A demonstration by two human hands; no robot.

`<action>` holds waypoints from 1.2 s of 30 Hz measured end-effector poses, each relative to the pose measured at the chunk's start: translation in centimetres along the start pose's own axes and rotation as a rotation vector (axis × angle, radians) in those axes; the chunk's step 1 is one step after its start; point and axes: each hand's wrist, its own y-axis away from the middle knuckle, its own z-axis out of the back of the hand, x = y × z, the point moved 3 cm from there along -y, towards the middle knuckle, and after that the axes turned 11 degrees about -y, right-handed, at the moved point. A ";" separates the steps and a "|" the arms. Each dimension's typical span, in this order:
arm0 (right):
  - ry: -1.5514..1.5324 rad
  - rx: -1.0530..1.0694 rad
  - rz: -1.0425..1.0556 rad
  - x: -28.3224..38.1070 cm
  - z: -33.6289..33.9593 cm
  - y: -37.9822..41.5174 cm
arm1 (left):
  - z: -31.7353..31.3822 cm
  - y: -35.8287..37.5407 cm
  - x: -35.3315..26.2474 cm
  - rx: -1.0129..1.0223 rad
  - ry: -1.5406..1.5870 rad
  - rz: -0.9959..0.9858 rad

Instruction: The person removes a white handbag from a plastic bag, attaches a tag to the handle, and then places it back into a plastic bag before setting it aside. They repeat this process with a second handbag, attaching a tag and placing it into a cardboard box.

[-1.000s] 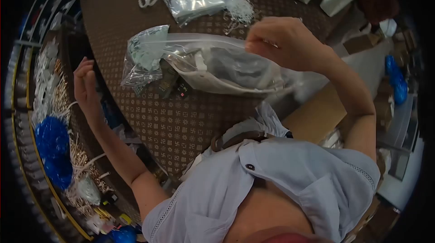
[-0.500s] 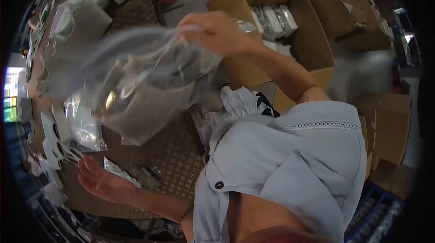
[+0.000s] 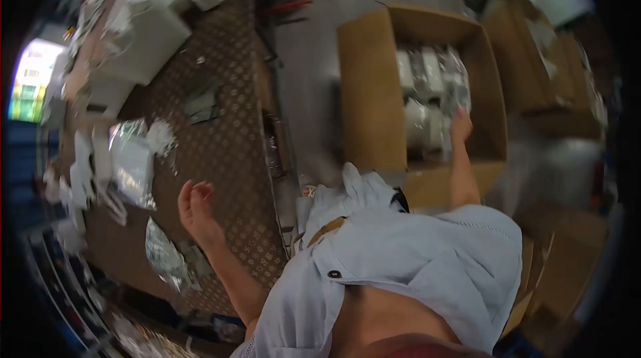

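My right hand [image 3: 461, 128] reaches down into an open cardboard box [image 3: 371, 91], its fingers closed at the near end of a clear plastic bag [image 3: 458, 88] with something white inside. Motion blur softens the fingertips. Beside that bag, several white items in clear plastic [image 3: 418, 118] lie in rows inside the box. My left hand [image 3: 200, 214] hovers above the brown patterned table [image 3: 234, 151], fingers loosely bent and apart, nothing in them. Nearest to it are a shiny clear bag [image 3: 131, 168] holding a white item and a crumpled silvery bag [image 3: 165, 256].
White housings [image 3: 143, 41] stand along the table's far side. Small white parts [image 3: 161, 136] and a grey-green flat piece [image 3: 201, 103] lie on the tabletop. More cardboard boxes stand to the right [image 3: 527, 58] and lower right [image 3: 567, 258]. A red object [image 3: 286, 8] shows past the table edge.
My right hand has swung from above the table into the box, taking the clear plastic bag away from the table. The view has turned toward the box, and my left hand has shifted right.
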 end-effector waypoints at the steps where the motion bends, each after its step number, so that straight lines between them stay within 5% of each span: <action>1: -0.003 0.042 -0.008 -3.7 -1.5 -1.1 | -0.6 0.5 0.2 -0.021 -0.015 0.018; 4: 0.027 -0.022 -0.220 -11.0 -3.5 -3.1 | -1.6 2.5 1.2 -0.063 -0.073 0.121; 8: -0.233 0.036 -0.317 -5.6 -6.9 -4.1 | -1.4 5.4 4.4 -0.071 -0.089 0.256; 12: -0.476 0.435 -0.060 4.8 -14.1 -3.7 | 0.7 7.9 7.5 -0.082 -0.216 0.258; 14: -0.476 0.607 0.109 13.7 -16.6 -0.3 | 1.5 8.6 6.2 0.147 -0.978 0.246; 18: -0.376 0.988 0.499 29.9 -19.5 10.5 | 4.9 10.1 11.4 0.148 -1.172 0.150; 21: -0.270 1.215 0.791 38.1 -20.8 18.6 | 7.1 10.5 12.8 0.187 -1.220 0.347; 26: -0.093 1.300 1.152 49.1 -22.8 26.7 | 9.6 11.0 15.0 0.084 -1.164 0.260; 28: -0.177 1.345 1.139 53.6 -24.3 27.5 | 10.0 11.3 15.1 0.077 -1.142 0.247; 32: -0.237 1.076 1.412 64.1 -31.4 27.3 | 10.0 11.2 15.4 0.035 -1.071 0.260; 36: -0.268 0.994 1.317 75.5 -37.5 27.2 | 9.5 10.4 14.8 -0.059 -0.951 0.361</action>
